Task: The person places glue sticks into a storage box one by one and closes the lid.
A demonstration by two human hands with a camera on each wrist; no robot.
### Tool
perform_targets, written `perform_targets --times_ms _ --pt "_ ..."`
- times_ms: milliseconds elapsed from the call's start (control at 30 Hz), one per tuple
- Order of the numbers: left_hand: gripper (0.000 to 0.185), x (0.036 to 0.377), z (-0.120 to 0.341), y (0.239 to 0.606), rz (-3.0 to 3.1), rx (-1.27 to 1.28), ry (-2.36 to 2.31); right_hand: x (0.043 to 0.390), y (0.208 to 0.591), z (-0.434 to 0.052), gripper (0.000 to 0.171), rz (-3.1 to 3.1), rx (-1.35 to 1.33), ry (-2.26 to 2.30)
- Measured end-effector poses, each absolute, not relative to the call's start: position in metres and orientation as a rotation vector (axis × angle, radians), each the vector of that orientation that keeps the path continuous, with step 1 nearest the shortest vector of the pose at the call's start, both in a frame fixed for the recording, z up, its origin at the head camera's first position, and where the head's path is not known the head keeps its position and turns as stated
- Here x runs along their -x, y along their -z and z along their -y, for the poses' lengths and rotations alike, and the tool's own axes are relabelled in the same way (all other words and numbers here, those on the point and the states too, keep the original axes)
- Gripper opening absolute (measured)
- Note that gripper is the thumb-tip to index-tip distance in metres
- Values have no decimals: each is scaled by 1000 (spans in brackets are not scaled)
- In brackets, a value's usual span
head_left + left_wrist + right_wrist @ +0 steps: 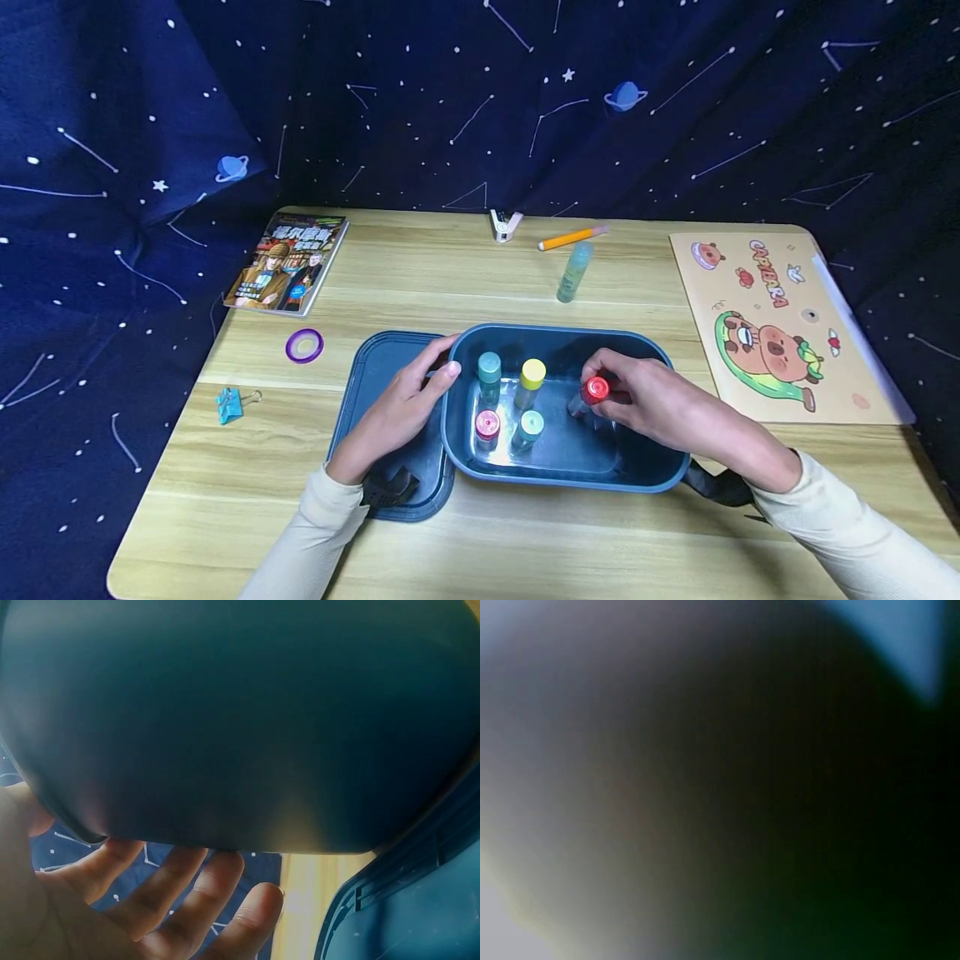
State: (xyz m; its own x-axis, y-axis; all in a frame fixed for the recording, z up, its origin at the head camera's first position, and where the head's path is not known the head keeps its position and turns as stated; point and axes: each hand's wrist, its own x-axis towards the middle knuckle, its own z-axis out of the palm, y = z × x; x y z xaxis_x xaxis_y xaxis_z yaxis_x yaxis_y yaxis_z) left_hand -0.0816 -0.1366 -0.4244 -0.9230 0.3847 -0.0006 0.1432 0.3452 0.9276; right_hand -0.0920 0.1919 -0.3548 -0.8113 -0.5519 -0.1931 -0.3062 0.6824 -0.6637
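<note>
In the head view a dark blue plastic box (555, 482) stands open in the middle of the table. My right hand (648, 400) reaches into its right half and pinches a clear glue stick with a red cap (596, 390). Near the box's left end stand similar glue sticks: one teal-capped (490, 369), one yellow-capped (532, 375), one pink-capped (487, 425) and one mint-capped (531, 425). My left hand (405, 408) holds the box's left end, thumb at the rim and fingers against the outer wall (240, 750). Blur hides everything in the right wrist view.
The box's lid (427, 492) lies under my left wrist. Behind the box are a green glue stick (575, 272), an orange pen (572, 239) and a small white gadget (504, 226). A book (288, 262), purple tape (304, 346) and blue binder clip (231, 406) lie left, a capybara folder (780, 333) right.
</note>
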Motion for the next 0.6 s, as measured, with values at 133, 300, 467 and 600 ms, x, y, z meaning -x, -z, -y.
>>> perform_targets --times_ms 133,300,467,600 --pt "46 81 137 424 -2387 -476 -1613 92 356 -191 25 -2522 700 898" --pt "46 81 136 425 -2380 -467 -1614 92 357 -191 25 -2553 716 885" --pt "47 82 136 426 -2381 -464 -1611 91 357 -191 26 -2582 701 882" --pt "47 82 136 426 -2382 -464 -1612 91 356 -190 30 -2607 685 853"
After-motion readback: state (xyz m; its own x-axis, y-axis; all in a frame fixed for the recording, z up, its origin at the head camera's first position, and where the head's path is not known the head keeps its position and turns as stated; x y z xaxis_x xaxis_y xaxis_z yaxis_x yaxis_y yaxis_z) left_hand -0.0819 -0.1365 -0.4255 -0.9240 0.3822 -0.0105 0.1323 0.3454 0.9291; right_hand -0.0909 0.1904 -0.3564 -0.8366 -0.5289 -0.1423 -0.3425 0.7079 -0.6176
